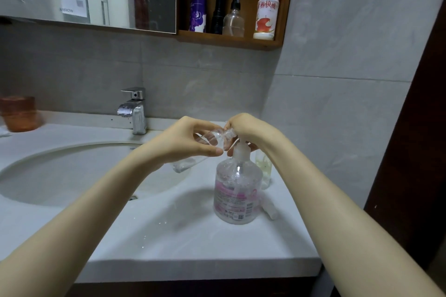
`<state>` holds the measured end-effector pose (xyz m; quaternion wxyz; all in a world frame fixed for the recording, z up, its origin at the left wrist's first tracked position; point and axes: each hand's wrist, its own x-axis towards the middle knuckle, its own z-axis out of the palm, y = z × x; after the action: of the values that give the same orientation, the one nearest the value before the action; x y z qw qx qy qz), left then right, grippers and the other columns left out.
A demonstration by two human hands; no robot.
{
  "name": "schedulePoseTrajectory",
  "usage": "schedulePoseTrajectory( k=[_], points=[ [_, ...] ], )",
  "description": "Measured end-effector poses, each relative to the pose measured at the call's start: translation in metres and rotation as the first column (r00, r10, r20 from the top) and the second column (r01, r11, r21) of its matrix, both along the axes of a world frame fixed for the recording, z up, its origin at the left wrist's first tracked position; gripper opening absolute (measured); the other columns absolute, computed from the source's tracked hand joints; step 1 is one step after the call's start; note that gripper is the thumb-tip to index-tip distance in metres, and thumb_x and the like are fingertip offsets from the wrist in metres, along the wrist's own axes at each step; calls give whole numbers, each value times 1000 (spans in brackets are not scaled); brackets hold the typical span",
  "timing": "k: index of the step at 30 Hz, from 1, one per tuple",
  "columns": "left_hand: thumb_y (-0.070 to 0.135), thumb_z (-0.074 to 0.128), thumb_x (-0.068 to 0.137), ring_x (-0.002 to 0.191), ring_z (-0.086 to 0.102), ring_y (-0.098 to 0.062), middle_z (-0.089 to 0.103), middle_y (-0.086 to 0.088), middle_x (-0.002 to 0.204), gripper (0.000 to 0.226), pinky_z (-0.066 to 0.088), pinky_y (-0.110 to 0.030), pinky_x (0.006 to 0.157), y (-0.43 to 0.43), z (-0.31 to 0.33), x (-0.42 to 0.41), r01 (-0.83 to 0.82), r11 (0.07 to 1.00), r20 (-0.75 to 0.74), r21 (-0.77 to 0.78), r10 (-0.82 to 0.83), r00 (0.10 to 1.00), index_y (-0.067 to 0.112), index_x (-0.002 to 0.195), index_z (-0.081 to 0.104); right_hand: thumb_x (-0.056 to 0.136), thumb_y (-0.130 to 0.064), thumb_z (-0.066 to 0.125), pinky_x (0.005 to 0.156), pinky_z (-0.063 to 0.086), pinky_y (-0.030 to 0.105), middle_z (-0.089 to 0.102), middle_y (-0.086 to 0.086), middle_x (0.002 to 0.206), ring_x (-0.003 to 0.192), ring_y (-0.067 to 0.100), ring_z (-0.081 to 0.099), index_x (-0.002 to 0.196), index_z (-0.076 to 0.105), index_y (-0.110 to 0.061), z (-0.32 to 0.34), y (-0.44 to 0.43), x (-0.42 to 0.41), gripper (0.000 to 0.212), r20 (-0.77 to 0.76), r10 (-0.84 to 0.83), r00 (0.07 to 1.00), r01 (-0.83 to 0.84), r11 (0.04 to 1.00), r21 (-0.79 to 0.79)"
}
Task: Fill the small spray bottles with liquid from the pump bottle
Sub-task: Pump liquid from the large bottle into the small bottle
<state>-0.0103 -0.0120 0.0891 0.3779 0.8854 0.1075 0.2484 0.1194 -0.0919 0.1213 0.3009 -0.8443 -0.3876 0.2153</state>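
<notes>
A clear pump bottle [237, 190] with a pink label stands on the white counter [193, 236], right of the basin. Above it my left hand [185, 142] holds a small clear spray bottle [212, 137], tilted on its side between fingers and thumb. My right hand [248, 128] grips the spray top [229, 133] at that bottle's neck, just over the pump head [240, 149]. Another small clear bottle [185, 164] lies on the counter under my left hand. A third small bottle [264, 171] with yellowish liquid stands behind the pump bottle.
The oval basin [72, 176] and a chrome tap [135, 111] lie to the left. A white cap [270, 210] rests right of the pump bottle. An orange cup [19, 113] stands at far left. A wooden shelf [229, 41] above holds several bottles. The tiled wall is close on the right.
</notes>
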Motion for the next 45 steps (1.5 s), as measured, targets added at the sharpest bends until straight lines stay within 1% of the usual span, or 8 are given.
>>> schedulePoseTrajectory(
  k=[4,9,12,18,27,34,39,45],
  points=[
    [14,80,73,72,58,-9,70,-9,98,38,52,-31,84,2,-2,1,2,1000,2,-7,-2,1000,41,93,63,90,-3,45,54,42,25,56,1,38,57,19,56,69,54,-6,-1,2,1,23,-18,-56,998,56,998,-21],
    [16,79,74,73,59,-8,71,-5,96,38,52,-37,88,2,-1,0,-18,1000,-13,-5,18,1000,35,103,64,92,-3,44,40,43,17,58,5,43,38,16,57,67,55,-5,2,3,-1,28,-9,-107,994,106,993,-59],
    [17,79,73,75,60,-9,71,-4,95,37,52,-38,89,0,0,-2,-16,1000,-15,-9,16,1000,37,101,65,88,-1,47,54,45,24,62,9,63,57,21,61,76,58,-5,2,-2,-2,17,-50,-84,995,86,995,52],
    [17,79,74,83,65,-17,71,-1,89,38,52,-34,89,-3,2,-3,-25,1000,-19,-12,24,1000,36,103,64,88,3,42,41,44,15,61,6,53,47,19,62,94,61,1,0,-6,0,20,-14,-94,996,95,987,127],
    [14,79,74,77,60,-12,70,-8,97,37,52,-38,89,0,1,-1,7,999,4,-41,-7,1000,42,93,64,92,0,42,60,44,27,57,6,62,57,19,56,81,55,-8,1,-6,-2,19,-31,-29,999,33,991,129],
    [13,79,74,76,59,-12,69,-6,95,38,51,-36,87,3,-2,3,14,1000,-1,-6,-14,1000,44,90,63,96,-4,37,35,41,12,53,4,61,27,3,48,72,45,-14,-15,1,7,28,-115,-52,992,83,954,289],
    [14,79,74,76,59,-11,70,-6,96,38,52,-36,88,4,-2,3,5,1000,-15,-11,-5,1000,35,102,65,93,-2,42,60,42,25,54,3,53,55,15,53,74,50,-9,-4,-1,-1,21,-44,-32,999,36,995,92],
    [19,79,74,75,59,-11,70,-1,94,36,51,-39,90,1,1,1,-8,1000,-21,7,8,1000,41,97,64,91,0,39,44,45,17,58,4,57,48,17,61,86,58,-4,-5,-9,2,20,-60,-51,997,62,981,185]
  ],
)
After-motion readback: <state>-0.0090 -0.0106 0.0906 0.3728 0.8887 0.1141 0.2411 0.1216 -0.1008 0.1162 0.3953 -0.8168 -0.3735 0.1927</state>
